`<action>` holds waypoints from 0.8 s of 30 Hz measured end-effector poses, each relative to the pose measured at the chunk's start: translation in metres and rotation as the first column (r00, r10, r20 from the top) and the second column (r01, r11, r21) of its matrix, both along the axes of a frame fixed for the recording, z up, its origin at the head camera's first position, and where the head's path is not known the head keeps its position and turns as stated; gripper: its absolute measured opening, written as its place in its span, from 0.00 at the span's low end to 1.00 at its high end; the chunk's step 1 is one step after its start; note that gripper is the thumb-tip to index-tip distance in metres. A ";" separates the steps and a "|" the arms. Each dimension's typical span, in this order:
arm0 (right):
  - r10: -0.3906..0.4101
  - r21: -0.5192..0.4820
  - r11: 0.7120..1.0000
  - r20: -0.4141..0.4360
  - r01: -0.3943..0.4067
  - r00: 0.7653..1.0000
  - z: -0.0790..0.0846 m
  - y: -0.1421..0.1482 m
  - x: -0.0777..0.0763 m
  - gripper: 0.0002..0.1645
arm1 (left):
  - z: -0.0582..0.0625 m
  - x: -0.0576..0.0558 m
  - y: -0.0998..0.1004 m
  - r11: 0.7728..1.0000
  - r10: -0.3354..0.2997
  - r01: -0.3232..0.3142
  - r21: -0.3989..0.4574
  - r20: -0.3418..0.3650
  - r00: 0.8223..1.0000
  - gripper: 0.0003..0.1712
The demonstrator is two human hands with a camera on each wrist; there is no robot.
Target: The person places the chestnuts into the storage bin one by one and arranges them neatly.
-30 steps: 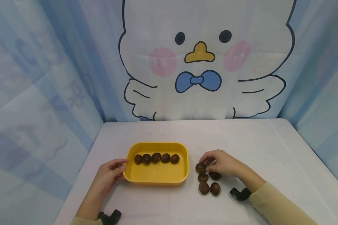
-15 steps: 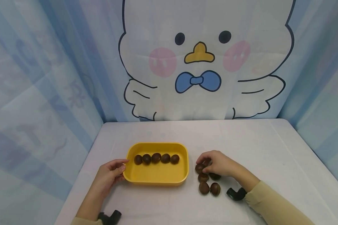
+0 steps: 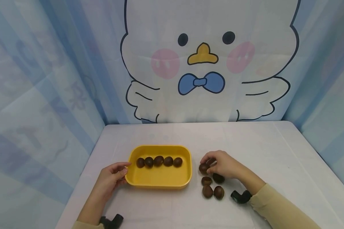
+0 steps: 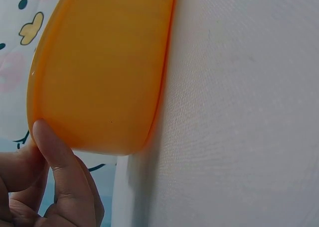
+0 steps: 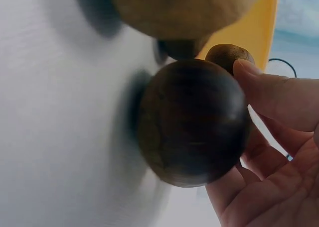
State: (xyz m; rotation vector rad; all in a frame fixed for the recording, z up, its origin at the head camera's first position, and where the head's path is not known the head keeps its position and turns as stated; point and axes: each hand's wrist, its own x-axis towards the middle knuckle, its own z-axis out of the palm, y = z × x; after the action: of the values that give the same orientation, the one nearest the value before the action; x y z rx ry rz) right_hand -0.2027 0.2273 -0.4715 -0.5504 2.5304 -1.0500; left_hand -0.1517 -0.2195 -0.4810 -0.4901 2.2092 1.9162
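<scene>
My left hand point(image 3: 112, 178) pinches the left rim of a yellow tray point(image 3: 157, 178), with fingertips and thumb at its edge in the left wrist view. Inside the tray, several brown chestnuts point(image 3: 159, 161) lie in a row nearer the far side. To the right of the tray, my right hand point(image 3: 223, 164) pinches a chestnut point(image 3: 204, 168) between thumb and fingers. In the right wrist view that chestnut point(image 5: 227, 55) is partly covered by a larger-looking dark chestnut point(image 5: 194, 127) close to the camera. Below the hand, several loose chestnuts point(image 3: 207, 191) lie on the table.
A white cloth covers the table point(image 3: 263, 140). A blue curtain point(image 3: 34, 95) stands at the sides, and a backdrop with a cartoon bird point(image 3: 200, 105) rises behind the table. Black wrist devices point(image 3: 240, 197) sit at both wrists.
My right fingers have closed around the far-left chestnut of the loose group and shifted it slightly away from the one below it. The left hand and tray stay in place.
</scene>
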 end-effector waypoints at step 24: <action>0.021 -0.134 0.991 -0.028 -0.025 0.999 0.032 -0.032 -0.014 0.23 | -0.001 0.000 -0.002 1.000 -0.008 0.008 -0.014 0.007 1.000 0.19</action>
State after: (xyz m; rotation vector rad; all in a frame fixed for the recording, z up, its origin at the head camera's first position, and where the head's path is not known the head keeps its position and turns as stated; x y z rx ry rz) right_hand -0.2164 0.1953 -0.4390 -0.6320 2.4823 -1.2185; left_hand -0.1519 -0.2211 -0.4816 -0.4889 2.2181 1.8933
